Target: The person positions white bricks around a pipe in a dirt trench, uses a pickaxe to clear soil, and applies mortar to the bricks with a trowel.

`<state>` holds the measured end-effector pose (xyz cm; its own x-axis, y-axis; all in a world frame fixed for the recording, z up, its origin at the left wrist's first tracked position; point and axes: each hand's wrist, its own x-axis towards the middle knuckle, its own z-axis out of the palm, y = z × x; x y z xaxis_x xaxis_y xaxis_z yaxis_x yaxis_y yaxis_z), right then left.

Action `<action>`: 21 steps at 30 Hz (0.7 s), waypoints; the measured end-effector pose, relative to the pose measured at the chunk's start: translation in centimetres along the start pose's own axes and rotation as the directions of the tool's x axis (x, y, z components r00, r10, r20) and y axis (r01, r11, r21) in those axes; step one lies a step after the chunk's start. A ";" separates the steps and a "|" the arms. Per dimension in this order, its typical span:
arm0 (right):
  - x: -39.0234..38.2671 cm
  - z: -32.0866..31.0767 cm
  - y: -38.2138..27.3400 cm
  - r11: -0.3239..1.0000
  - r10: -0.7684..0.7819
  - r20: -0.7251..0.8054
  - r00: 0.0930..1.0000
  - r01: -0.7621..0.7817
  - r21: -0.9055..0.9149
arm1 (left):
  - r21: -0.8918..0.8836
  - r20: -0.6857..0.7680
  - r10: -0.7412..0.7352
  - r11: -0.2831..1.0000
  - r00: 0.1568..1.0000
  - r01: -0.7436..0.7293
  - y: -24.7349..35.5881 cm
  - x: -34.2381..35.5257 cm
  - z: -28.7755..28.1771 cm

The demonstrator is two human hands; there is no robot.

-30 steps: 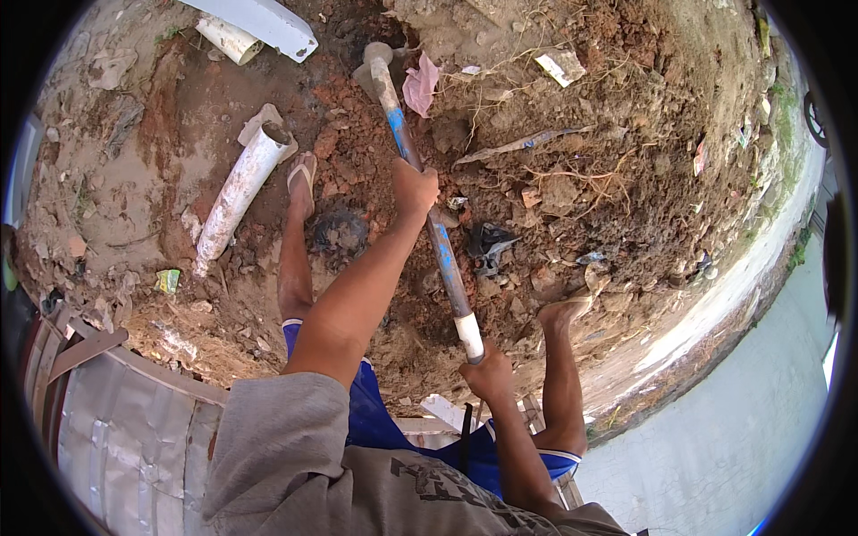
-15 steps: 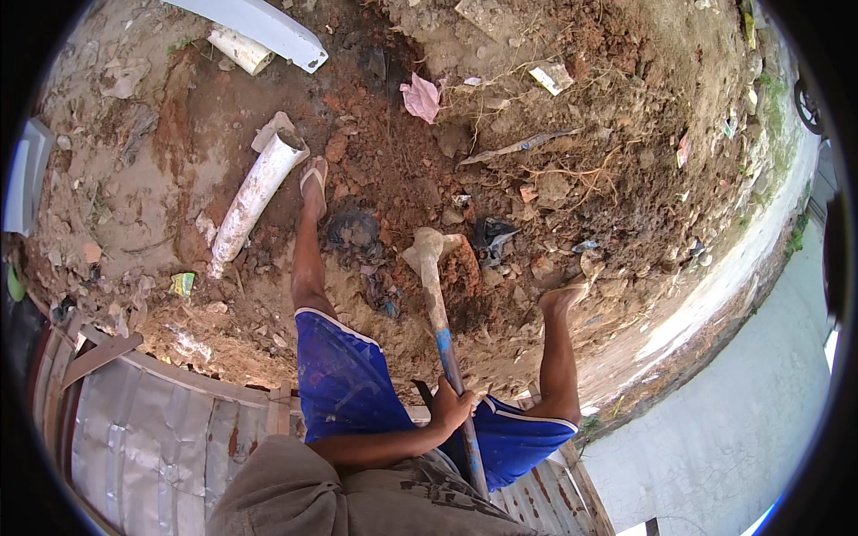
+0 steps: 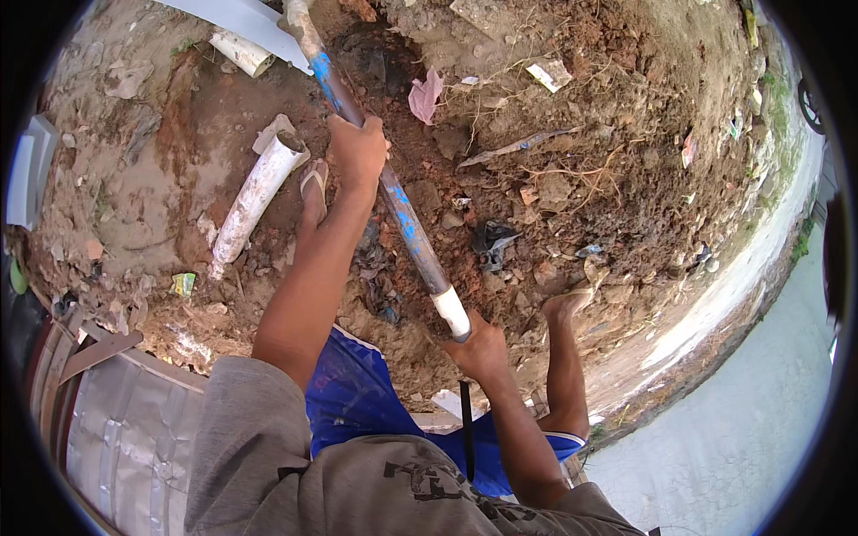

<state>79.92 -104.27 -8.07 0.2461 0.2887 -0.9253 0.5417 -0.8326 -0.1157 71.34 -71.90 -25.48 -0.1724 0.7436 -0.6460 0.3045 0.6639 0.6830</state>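
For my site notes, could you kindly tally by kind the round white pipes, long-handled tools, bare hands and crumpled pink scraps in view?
Dirt-stained white cylindrical pipes: 2
Blue-flecked long-handled tool: 1
Bare left hand and bare right hand: 2
Crumpled pink scrap: 1
Total: 6

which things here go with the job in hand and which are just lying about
In use:
long-handled tool
left hand, gripping its shaft
right hand, gripping its near end

Lying about, it seems:
nearer white pipe
pink scrap
black plastic scrap
green-and-yellow packet
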 end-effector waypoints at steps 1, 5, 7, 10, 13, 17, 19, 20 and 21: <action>-2.5 -1.1 0.4 0.980 0.187 0.027 0.982 -0.189 0.065 | 0.034 0.024 -0.038 0.999 0.999 0.038 -1.5 -1.8 1.3; -13.5 -1.2 8.0 0.969 0.237 0.019 0.971 -0.235 -0.073 | 0.062 0.149 -0.244 0.969 0.958 0.237 -11.2 -15.2 3.9; -21.3 3.5 8.8 0.925 0.371 0.140 0.918 -0.378 0.033 | -0.036 0.217 -0.359 0.927 0.908 0.374 -10.8 -21.0 1.5; -32.2 8.8 15.3 0.829 0.543 0.269 0.795 -0.558 -0.025 | 0.141 0.354 -0.487 0.872 0.798 0.469 -14.3 -31.1 -3.2; -35.8 5.9 12.8 0.740 0.644 0.321 0.694 -0.672 -0.031 | 0.241 0.424 -0.618 0.781 0.662 0.576 -12.8 -38.2 -6.4; -33.8 5.3 15.3 0.838 0.530 0.272 0.803 -0.545 -0.025 | 0.025 0.387 -0.599 0.766 0.701 0.642 -10.4 -36.0 -7.1; -22.4 0.7 7.3 0.875 0.484 0.250 0.839 -0.461 -0.147 | -0.147 0.316 -0.512 0.806 0.799 0.574 -8.2 -28.9 -6.5; -17.9 0.6 5.8 0.970 0.241 0.081 0.967 -0.243 0.017 | -0.215 0.262 -0.473 0.821 0.841 0.529 -6.0 -24.8 -6.0; -13.5 -0.1 3.8 0.989 0.143 0.040 0.989 -0.142 -0.032 | -0.287 0.200 -0.382 0.857 0.902 0.427 -4.1 -20.1 -5.6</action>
<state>78.81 -111.29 4.00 0.2887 0.1474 -0.9460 0.5270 -0.8494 0.0285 68.35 -89.13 -13.37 -0.0843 0.4011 -0.9122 -0.0814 0.9096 0.4074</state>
